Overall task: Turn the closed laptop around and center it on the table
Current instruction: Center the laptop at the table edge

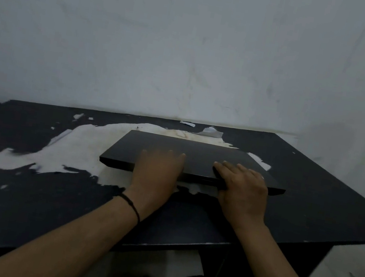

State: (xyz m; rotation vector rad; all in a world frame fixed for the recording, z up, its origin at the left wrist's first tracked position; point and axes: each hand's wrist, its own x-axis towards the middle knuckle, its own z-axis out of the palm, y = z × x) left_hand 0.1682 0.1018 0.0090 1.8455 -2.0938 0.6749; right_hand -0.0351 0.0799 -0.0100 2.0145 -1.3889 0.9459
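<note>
A closed black laptop [195,155] lies flat on the dark table [24,184], a little right of the table's middle, its long front edge facing me. My left hand [158,170] rests over that front edge left of centre, fingers flat on the lid, and looks motion-blurred. My right hand [243,189] covers the front edge further right, fingers on the lid and thumb against the edge. A dark thread band circles my left wrist.
Large pale patches [73,151] of worn surface spread across the tabletop under and left of the laptop. A torn white scrap [211,132] lies near the back edge by the grey wall. The table's right corner and front edge are close; pale floor shows beyond them.
</note>
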